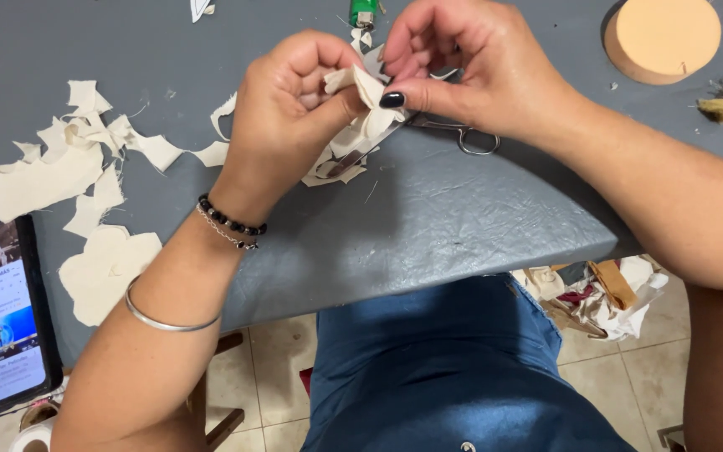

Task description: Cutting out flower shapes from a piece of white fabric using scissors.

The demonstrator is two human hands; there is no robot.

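Both of my hands meet over the grey table (428, 226) and pinch one small folded piece of cream fabric (367, 92). My left hand (290, 113) grips it from the left with fingers curled. From the right, my right hand (466, 67) holds it between thumb and fingers. More of the cream fabric hangs below the hands (353, 142). A pair of metal scissors (462, 134) lies on the table just under my right hand, partly hidden by it.
Cream fabric scraps (52, 172) are strewn over the left of the table. A phone (2, 318) with a lit screen lies at the left edge. A round tan block (663, 38) sits far right, a green lighter (364, 12) at the top. Cloth scraps (604, 297) lie on the tiled floor.
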